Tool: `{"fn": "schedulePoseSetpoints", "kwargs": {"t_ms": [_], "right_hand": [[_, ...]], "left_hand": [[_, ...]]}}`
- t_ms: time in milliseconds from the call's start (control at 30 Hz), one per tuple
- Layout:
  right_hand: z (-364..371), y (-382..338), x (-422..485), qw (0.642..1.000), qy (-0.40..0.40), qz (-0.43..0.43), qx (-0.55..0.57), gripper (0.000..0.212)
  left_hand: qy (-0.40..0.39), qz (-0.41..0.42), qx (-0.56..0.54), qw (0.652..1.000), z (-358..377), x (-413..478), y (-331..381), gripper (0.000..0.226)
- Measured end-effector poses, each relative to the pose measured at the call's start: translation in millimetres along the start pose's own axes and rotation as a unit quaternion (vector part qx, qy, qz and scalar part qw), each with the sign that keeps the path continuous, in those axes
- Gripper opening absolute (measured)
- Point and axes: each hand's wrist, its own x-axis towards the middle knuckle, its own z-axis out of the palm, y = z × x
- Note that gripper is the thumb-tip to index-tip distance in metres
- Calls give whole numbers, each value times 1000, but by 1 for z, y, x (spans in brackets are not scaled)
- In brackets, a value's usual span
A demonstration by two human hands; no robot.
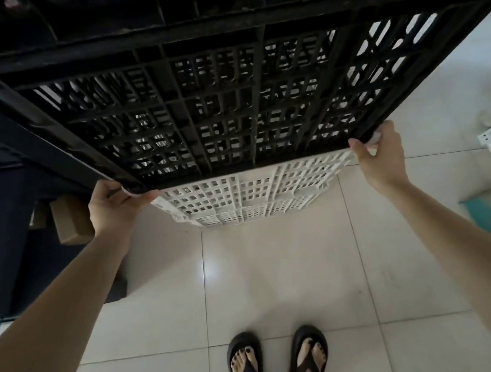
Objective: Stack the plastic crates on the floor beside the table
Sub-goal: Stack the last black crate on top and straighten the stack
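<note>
left hand [114,203] fingers clenched on black crate [215,98] near-left corner | right hand [380,154] fingers clenched on its near-right corner | crate raised, tilted, lattice base facing camera | white crate [251,197] between the fingers, below | glossy pale tile floor [276,272] | cardboard box [67,219] left of left fingers

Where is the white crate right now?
In the head view the white crate sits centre frame, directly under the black crate. The left hand and right hand grip the near corners, above the tiled floor.
</note>
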Motion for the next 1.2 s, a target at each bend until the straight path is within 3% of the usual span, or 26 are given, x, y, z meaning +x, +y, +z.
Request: {"fn": "schedulePoseSetpoints", "kwargs": {"t_ms": [200,367,600,667,767,833,933,1000,1200], "right_hand": [[10,-3,-10,1000,5,-9,-4,37],[13,2,-11,999,17,-29,18,28],[27,19,-16,988,75,-109,84,27],[33,26,-20,981,108,-103,125,32],[46,55,-31,962,170,-13,215,56],[59,90,-32,974,120,17,193,67],[87,138,-20,994,-19,57,87,73],[112,163,-6,995,-67,62,44,76],[160,206,21,991,-62,23,118,66]], "left_hand": [[-8,9,-13,1000,-9,17,4,47],[-15,21,-24,999,-11,20,0,45],[14,110,34,993,1,8,-18,43],[30,133,55,989,7,-4,-36,59],[99,123,83,984,9,-15,-77,80],[72,84,137,984,10,-7,-110,84],[-28,41,255,966,20,21,-152,85],[-55,27,264,963,34,42,-174,84],[-39,83,240,966,86,81,-218,62]]}}
